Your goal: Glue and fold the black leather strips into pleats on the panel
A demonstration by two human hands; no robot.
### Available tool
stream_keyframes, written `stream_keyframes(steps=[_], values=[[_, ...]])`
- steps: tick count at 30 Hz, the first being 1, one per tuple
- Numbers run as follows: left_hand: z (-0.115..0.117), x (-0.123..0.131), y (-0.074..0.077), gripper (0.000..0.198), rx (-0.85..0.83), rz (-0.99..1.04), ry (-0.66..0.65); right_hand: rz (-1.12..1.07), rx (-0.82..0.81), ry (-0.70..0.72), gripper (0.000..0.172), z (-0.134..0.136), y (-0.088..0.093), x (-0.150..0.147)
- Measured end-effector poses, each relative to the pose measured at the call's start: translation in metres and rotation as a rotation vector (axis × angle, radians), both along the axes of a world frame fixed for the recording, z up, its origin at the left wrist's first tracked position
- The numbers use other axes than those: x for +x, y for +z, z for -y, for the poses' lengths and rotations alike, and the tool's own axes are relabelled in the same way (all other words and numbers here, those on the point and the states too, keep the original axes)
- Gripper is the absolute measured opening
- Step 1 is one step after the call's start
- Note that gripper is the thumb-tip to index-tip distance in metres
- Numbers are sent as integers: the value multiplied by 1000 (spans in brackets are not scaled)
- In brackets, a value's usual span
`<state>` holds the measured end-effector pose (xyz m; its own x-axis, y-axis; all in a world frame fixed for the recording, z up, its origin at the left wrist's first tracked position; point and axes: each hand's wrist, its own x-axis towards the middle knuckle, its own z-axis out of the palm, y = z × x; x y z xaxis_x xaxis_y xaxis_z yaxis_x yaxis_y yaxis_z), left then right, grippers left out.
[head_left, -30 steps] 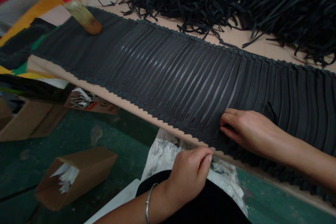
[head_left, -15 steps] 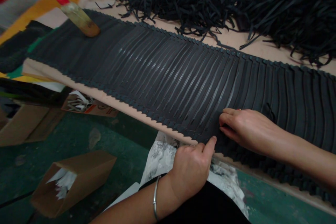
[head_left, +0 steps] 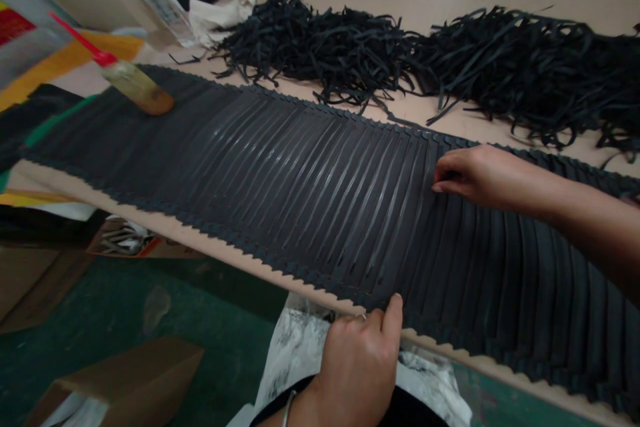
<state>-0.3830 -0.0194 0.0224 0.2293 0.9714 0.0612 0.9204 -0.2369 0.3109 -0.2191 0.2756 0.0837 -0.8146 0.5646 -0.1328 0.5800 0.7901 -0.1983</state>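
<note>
A long row of overlapping black strips (head_left: 280,167) lies across the board, with shiny lines that look like glue on its middle part. At the near edge, my left hand (head_left: 363,353) has its fingers curled and its index fingertip pressing a black strip's end. My right hand (head_left: 475,173) is closed in a pinch near the far edge, at the far end of that strip; the fingertips partly hide what they grip. A squeeze bottle (head_left: 133,83) with a red nozzle and amber contents lies on the row's left end.
Two heaps of loose black strips (head_left: 320,47) lie behind the row. A clear plastic bottle (head_left: 163,7) and a pale cloth (head_left: 215,20) are at the back left. Below the board's edge (head_left: 220,247) stand cardboard boxes (head_left: 135,380) on the green floor.
My right hand has moved from near the front edge toward the far edge, along the strip. My left hand stays at the near edge. The view has tilted up slightly.
</note>
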Motion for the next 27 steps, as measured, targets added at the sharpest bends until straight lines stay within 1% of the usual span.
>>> stream_keyframes(steps=[3,9,13,17,20,23,25,27], values=[[-1,0,-2,53,-5,-6,10,-18,25,22,15,-3,-5,-5],[-4,-3,-2,55,58,3,-29,-21,-5,41,17,-7,-15,-6],[-6,-4,-2,56,107,-10,-30,-2,-25,40,17,-5,-16,-7],[-6,-4,-7,56,165,-6,-35,14,-19,32,18,-8,-17,-9],[-5,-6,-13,56,187,-31,-41,-12,31,23,17,-22,-19,-5],[-3,-9,-20,54,243,-67,-48,-53,63,-16,16,-44,-25,0],[-3,-11,-21,54,259,-95,-46,-75,60,-53,17,-58,-29,3],[-4,-11,-21,53,228,-126,-45,-86,60,-86,17,-68,-34,3]])
